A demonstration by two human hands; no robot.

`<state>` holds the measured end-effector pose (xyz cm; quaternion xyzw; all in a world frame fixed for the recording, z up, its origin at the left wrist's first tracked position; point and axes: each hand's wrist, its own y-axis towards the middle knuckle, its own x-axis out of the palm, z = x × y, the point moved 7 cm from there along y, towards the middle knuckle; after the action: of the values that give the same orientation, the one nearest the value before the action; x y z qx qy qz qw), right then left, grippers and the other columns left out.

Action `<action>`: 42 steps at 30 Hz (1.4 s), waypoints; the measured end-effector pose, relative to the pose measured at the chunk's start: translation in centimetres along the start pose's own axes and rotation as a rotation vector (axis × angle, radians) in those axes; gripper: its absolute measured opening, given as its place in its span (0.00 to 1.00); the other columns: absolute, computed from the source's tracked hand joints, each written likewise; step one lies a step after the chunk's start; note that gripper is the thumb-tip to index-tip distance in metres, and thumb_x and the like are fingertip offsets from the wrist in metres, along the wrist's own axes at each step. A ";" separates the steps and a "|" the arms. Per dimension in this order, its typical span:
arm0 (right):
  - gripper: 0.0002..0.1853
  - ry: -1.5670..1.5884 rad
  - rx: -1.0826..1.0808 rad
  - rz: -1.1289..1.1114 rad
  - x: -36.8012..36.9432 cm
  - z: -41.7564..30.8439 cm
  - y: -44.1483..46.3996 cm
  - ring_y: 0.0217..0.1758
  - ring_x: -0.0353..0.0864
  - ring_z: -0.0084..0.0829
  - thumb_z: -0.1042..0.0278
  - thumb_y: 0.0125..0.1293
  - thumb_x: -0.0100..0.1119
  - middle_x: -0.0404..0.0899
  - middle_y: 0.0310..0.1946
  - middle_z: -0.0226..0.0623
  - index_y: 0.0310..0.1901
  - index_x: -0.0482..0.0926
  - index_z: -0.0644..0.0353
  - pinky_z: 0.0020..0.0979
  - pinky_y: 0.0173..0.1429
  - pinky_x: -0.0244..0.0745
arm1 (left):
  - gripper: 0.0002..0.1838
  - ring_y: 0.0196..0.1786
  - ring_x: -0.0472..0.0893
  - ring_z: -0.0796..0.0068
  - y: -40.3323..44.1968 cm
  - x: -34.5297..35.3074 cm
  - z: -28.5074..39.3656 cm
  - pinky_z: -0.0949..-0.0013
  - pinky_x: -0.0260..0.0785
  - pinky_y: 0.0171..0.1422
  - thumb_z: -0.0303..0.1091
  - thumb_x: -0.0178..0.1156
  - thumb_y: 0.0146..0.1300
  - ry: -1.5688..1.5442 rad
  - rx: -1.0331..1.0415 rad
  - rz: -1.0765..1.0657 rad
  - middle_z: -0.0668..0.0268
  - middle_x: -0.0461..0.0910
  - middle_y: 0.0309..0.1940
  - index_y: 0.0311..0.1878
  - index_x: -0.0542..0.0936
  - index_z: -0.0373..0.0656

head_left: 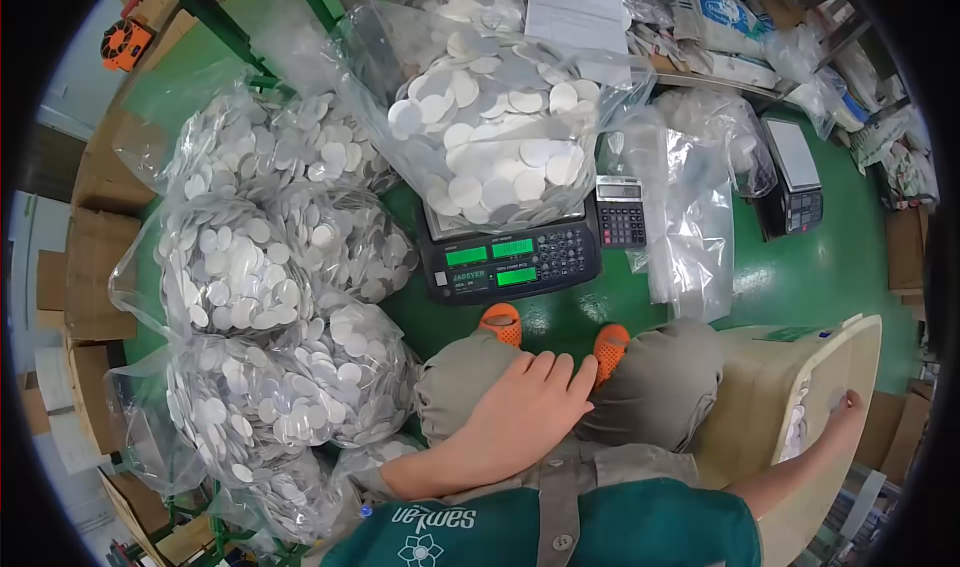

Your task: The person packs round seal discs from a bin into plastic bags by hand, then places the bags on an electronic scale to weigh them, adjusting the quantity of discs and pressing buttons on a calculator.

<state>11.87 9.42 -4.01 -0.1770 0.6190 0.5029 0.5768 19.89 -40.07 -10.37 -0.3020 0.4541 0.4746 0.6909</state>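
My left hand hovers over my lap between my knees, fingers loosely stretched and nothing in them. At the right, my right hand reaches into a cream plastic bin, fingertips pinched on what looks like a thin white disc. More white discs show deeper in the bin, partly hidden by its wall. In front of me a clear plastic bag full of round white discs sits on a black digital counting scale with lit green displays. Beside the scale lies a calculator.
Several clear bags of white discs are piled at my left. Flat empty plastic bags lie right of the calculator, near a second scale. A paper sheet is behind the full bag. Cardboard boxes line the left edge.
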 end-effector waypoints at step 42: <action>0.16 2.517 -1.565 -1.014 -37.4 -37.1 -18.0 0.28 0.69 0.17 0.68 0.65 0.42 0.73 0.38 0.35 0.51 0.68 0.69 0.14 0.29 0.63 | 0.09 0.41 0.71 0.74 -25.3 -33.2 -3.4 0.70 0.65 0.41 0.31 0.47 0.60 -0.651 0.445 1.177 0.66 0.72 0.33 0.42 0.69 0.39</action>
<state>16.56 -42.52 15.51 -0.8934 0.1578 -0.0175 -0.4203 37.74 -64.97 18.27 0.2992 0.3985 0.7313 0.4657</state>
